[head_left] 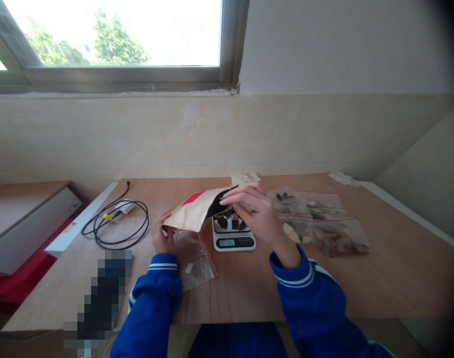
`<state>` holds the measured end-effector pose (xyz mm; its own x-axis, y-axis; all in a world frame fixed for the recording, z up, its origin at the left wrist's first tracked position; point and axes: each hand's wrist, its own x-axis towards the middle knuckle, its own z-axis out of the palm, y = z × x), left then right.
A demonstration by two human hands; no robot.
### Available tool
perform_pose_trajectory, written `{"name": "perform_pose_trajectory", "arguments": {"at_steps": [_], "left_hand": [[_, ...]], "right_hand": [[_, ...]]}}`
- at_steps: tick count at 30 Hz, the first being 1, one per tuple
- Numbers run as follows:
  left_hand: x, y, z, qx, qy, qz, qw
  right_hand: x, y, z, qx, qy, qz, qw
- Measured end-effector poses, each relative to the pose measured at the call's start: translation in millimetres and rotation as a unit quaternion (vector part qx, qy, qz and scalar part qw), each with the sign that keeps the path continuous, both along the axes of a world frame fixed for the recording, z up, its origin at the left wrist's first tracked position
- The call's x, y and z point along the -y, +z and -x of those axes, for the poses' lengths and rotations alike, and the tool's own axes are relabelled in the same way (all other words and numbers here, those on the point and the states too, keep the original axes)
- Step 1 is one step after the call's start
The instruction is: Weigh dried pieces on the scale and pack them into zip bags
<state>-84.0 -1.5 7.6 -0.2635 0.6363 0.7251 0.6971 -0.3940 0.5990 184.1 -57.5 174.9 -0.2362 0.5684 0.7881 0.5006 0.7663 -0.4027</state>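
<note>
A tan paper bag (189, 211) with a red patch is tilted over a white digital scale (234, 243), its dark mouth facing right. Wrapped round the bag's closed left end is my left hand (162, 237). My right hand (259, 211) is at the bag's mouth, its fingers stretched out and apart, with the fingertips against the dark opening. Several dark brown dried pieces (230, 221) lie on the scale's pan, partly hidden by the bag and my right hand. Under my left wrist lies a clear zip bag (195, 263) with a small white packet inside.
Several clear zip bags with dried pieces (339, 237) lie right of the scale. At the left are a coiled black cable (96, 233) and a blurred-out dark object (104, 293). Crumpled white tissue (250, 178) lies by the wall, another (344, 179) at the back right.
</note>
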Motion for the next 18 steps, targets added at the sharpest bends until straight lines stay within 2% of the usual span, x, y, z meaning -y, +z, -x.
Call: {"name": "perform_pose_trajectory", "arguments": {"at_steps": [4, 7, 10, 13, 16, 18], "left_hand": [[0, -0.4, -1, 0.008, 0.0, -0.011, 1.0], [0, 0.4, -1, 0.001, 0.007, -0.021, 1.0], [1, 2.1, 0, -0.021, 0.01, -0.051, 0.998], [3, 4.9, 0, -0.045, 0.01, -0.095, 0.994], [6, 7.4, -1, -0.052, 0.022, -0.141, 0.988], [7, 8.3, -2, -0.051, 0.031, -0.16, 0.985]], "right_hand": [[-10, -11.4, 5, 0.057, 0.014, 0.002, 0.998], [-10, -12.0, 5, 0.095, -0.004, 0.015, 0.995], [-6, -7.3, 4, 0.17, -0.043, 0.064, 0.982], [-1, -6.3, 4, 0.251, -0.058, 0.136, 0.957], [2, -11.0, 4, 0.277, -0.015, 0.215, 0.936], [0, -15.7, 3, 0.265, 0.05, 0.257, 0.928]]}}
